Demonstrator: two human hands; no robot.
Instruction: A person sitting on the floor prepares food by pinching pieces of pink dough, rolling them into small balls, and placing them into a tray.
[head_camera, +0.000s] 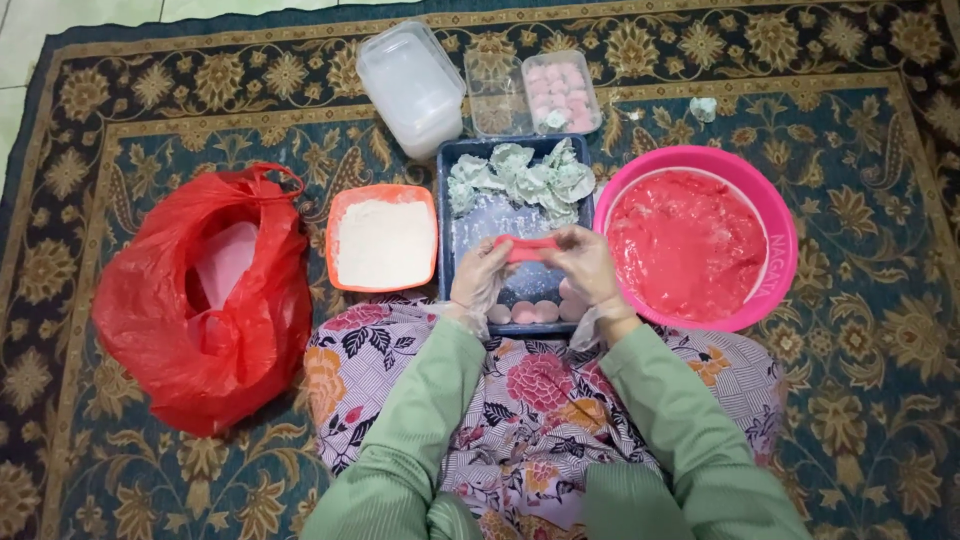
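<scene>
At the far left of the patterned carpet (120, 480) we see a crumpled red plastic bag (205, 300), its mouth gaping upward. Just to its right sits a small orange tray of white flour (384, 241). Behind that tray, farther from us, a stack of clear plastic containers (412, 85) lies tilted, and beside it an open clear box (533, 92) has pink balls filling its right half.

In the middle stands a dark blue rectangular tray (446, 190). Crumpled pale green paper cups (525, 178) crowd its far end, and a row of pink dough balls (530, 312) lies along its near edge, partly hidden behind our hands.

Our left hand (480, 276) and right hand (590, 268), both in thin clear plastic gloves, meet above that tray. Between them we hold a flattened piece of pink dough (527, 248), stretched sideways from one hand to the other. Each hand's grip is nearly closed, fingertips and thumb pinching one end of the piece, the left on its left end and the right on its right end. The dough hangs over the middle of the blue tray, clear of its floor as far as we can tell.

To the right, touching the tray's edge, a round pink basin (775, 215) holds a smooth mass of red-pink batter (685, 245). In the foreground our green sleeves (690, 420) rest over a floral cloth (535, 400) on our lap.
</scene>
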